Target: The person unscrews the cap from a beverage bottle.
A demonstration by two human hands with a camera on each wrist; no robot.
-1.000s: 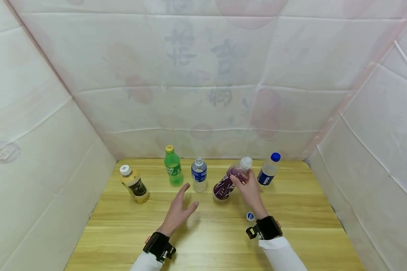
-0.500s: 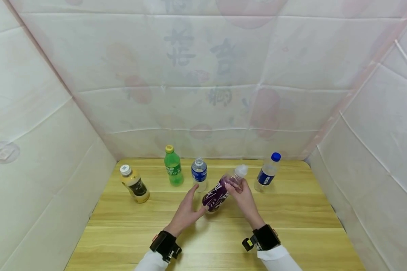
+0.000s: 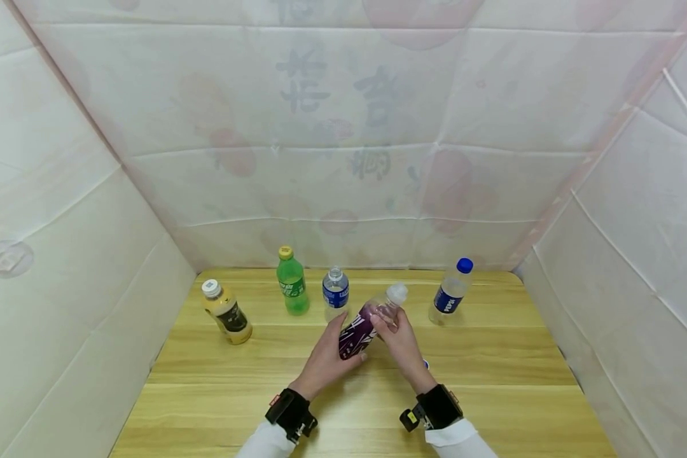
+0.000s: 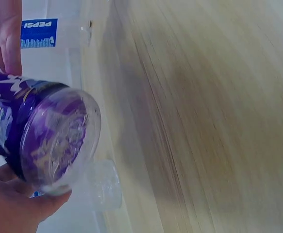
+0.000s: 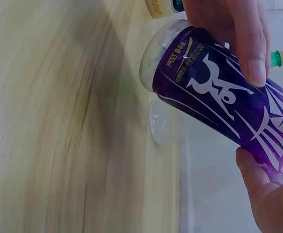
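Note:
A purple-labelled drink bottle (image 3: pixel 355 335) with a white cap hangs tilted just above the table, base toward the lower left. My right hand (image 3: pixel 404 348) grips its upper part below the cap. Around its lower part is my left hand (image 3: pixel 326 357), with the thumb on the near side. The right wrist view shows the left hand's finger lying over the dark purple label (image 5: pixel 214 92). In the left wrist view the bottle's clear base (image 4: pixel 66 141) faces the camera. Right behind the left fingers stands a capless clear bottle (image 3: pixel 335 294) with a blue label, partly hidden.
A green bottle (image 3: pixel 292 286) and a yellow drink bottle (image 3: pixel 229 315) stand to the left. At the right is a Pepsi bottle (image 3: pixel 451 294) with a blue cap. A small loose cap (image 3: pixel 426 364) lies on the wooden table (image 3: pixel 509 381), mostly hidden by the right wrist.
The right hand has brought the purple bottle left and toward me, off the table. The left hand has moved right and taken hold of its lower part. The other bottles stay in place.

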